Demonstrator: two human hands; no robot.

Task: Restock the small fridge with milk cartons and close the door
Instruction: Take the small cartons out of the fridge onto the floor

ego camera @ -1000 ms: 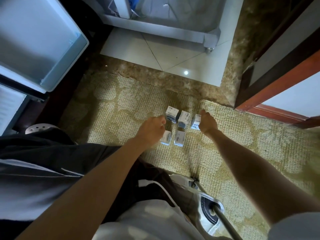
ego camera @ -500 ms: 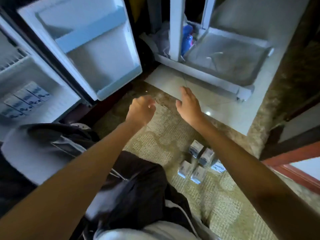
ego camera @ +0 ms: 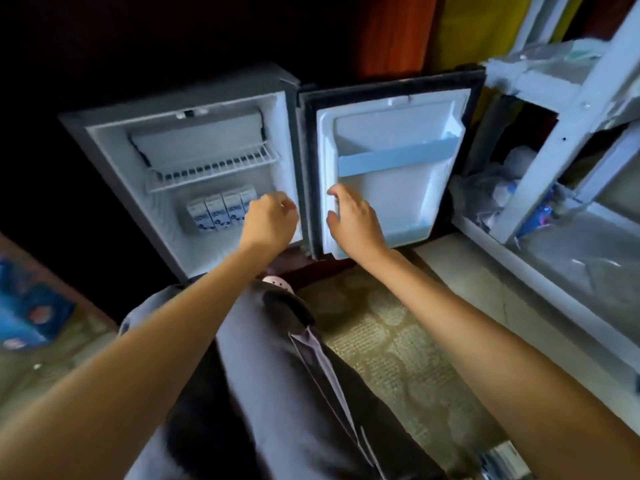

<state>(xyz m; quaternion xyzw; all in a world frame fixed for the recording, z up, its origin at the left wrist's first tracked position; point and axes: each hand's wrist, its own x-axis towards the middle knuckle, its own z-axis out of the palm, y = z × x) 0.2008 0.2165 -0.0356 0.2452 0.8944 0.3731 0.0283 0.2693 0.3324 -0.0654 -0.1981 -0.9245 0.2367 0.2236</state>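
Note:
The small fridge [ego camera: 114, 157] stands open in front of me, its door [ego camera: 398, 188] swung out to the right with bare door shelves. A row of several white and blue milk cartons [ego camera: 216, 213] stands on the fridge floor under a wire shelf [ego camera: 214, 168]. My left hand [ego camera: 270, 221] is curled into a fist at the fridge's right opening, just right of the cartons, with nothing visible in it. My right hand [ego camera: 353, 223] is spread open against the lower left of the door's inner panel. The cartons on the carpet are out of view.
A white metal rack [ego camera: 568, 109] holding plastic bags stands close on the right of the door. Patterned carpet [ego camera: 398, 341] and pale tiles [ego camera: 485, 289] lie below. My knee in dark trousers [ego camera: 277, 375] is before the fridge. Blue packaging [ego camera: 27, 317] lies at the left.
My view has swung up from the cartons on the carpet to the fridge. Both hands left the carpet without a carton and now reach the fridge opening and the door.

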